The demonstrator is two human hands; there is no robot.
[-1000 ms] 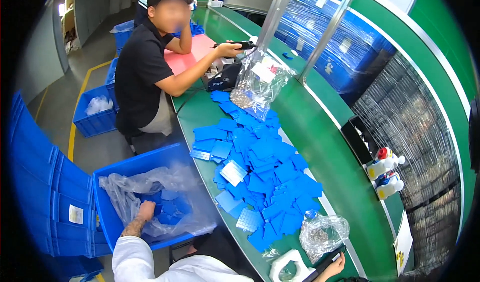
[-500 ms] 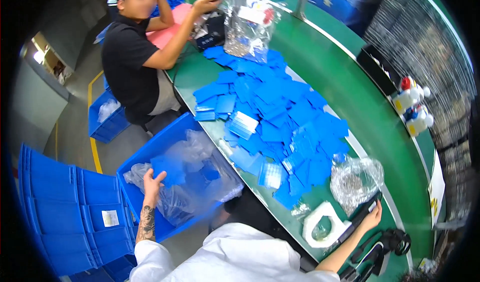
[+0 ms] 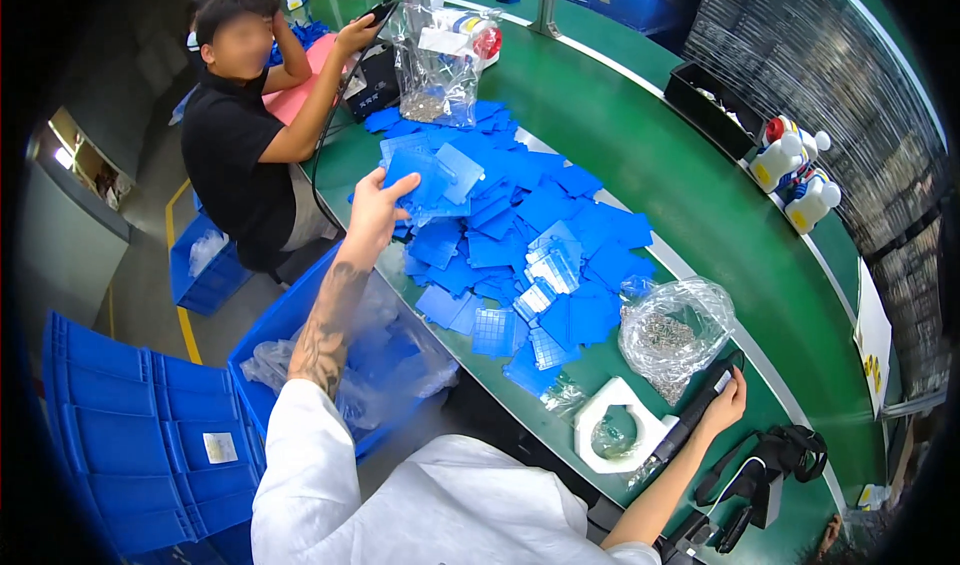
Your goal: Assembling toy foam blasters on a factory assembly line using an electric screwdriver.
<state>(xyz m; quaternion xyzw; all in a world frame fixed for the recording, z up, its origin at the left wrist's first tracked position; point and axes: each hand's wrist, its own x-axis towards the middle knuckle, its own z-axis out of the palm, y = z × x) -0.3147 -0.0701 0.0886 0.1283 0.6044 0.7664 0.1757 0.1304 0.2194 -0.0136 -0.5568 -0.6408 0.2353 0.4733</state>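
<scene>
My left hand (image 3: 376, 208) reaches over the near left part of a heap of thin blue plastic plates (image 3: 590, 310). Its thumb and fingers close on a square blue plate (image 3: 413, 177), with paler plates just beyond it. At the right, my right hand (image 3: 728, 405) wraps round the end of a long black stick-shaped tool (image 3: 683, 433), which lies low over the table beside a white ring-shaped holder (image 3: 588, 435). A clear bag of small metal parts (image 3: 668, 340) sits close to that hand, at the far side of the tool.
A blue bin (image 3: 262, 337) with clear plastic bags stands at the table's left edge, near stacked blue crates (image 3: 110, 435). A co-worker (image 3: 225, 130) sits at the far left, holding a dark object. Another parts bag (image 3: 437, 75), white bottles (image 3: 810, 200) and black straps (image 3: 770, 470) are on the green table.
My left hand has moved up and forward from over the blue bin to the heap of plates, where it grips one. My right hand stays on the black tool. The view has shifted.
</scene>
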